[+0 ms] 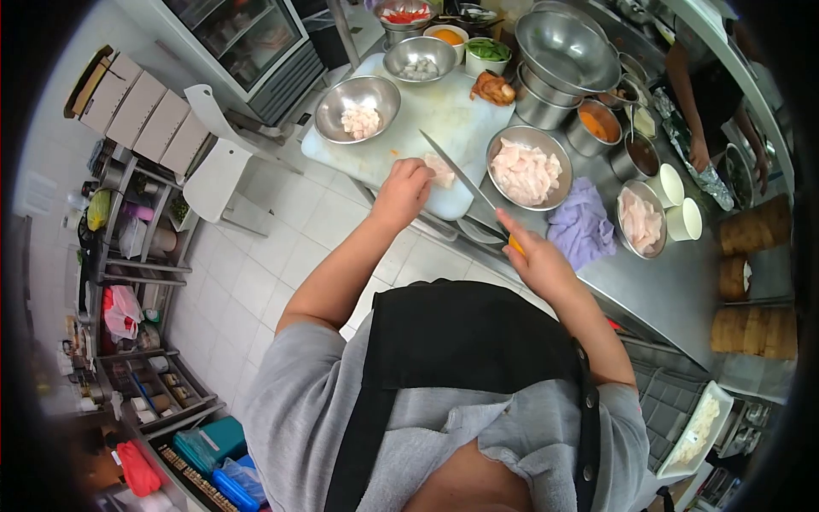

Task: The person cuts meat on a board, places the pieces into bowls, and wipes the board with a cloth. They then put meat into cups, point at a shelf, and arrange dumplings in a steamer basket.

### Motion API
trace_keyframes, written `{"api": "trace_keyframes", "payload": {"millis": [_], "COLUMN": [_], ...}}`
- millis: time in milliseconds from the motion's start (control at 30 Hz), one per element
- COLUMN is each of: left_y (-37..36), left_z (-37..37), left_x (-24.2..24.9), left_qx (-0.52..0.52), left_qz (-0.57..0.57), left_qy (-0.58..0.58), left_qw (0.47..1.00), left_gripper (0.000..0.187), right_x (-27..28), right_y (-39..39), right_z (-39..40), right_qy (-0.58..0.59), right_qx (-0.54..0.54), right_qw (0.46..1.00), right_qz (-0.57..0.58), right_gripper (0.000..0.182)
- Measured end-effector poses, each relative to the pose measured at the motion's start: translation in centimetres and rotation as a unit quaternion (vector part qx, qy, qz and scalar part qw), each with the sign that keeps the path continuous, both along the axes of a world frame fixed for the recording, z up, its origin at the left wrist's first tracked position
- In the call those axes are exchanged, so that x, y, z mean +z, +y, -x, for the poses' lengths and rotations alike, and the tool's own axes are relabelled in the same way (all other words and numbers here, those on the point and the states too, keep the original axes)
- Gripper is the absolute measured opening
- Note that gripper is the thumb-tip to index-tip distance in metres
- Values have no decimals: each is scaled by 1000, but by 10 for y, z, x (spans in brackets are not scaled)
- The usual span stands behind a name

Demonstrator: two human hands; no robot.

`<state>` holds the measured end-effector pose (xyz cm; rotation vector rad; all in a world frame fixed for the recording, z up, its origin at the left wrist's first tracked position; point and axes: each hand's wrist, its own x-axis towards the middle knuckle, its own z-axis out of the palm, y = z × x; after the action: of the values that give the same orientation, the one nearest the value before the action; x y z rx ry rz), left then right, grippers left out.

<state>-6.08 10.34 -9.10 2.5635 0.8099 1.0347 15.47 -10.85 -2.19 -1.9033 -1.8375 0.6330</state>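
My right hand (537, 254) is closed round the yellow handle of a long knife (456, 169), whose blade points up and left over the white cutting board (341, 154). Fingers bent, my left hand (404, 192) presses on a piece of pale raw meat (439, 171) near the board's front edge, left of the blade. Diced meat (361, 121) lies in a steel bowl on the board's left part. Larger pale pieces (525, 173) fill a steel bowl right of the knife.
A purple cloth (582, 224), a bowl of meat slices (641, 219) and white cups (684, 220) are on the right. Stacked steel bowls (567, 47) stand behind. Another person's arm (695, 128) reaches in at the upper right. A white chair (217, 171) stands left.
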Motion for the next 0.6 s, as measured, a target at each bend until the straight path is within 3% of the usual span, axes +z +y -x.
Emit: {"api": "trace_keyframes", "payload": {"millis": [267, 600], "left_y": [-1, 0], "left_z": [-12, -13], "left_x": [-13, -9], "left_qx": [19, 31], "left_qz": [-5, -8], "left_qy": [34, 28], "left_qw": [999, 999], "left_gripper": [16, 13], "right_x": [22, 44], "right_y": [6, 16], "right_z": [-13, -23], "right_qy": [-97, -118], "right_qx": [52, 99], "right_qw": [990, 981], "right_qz": [84, 120], "right_gripper": [64, 68]}}
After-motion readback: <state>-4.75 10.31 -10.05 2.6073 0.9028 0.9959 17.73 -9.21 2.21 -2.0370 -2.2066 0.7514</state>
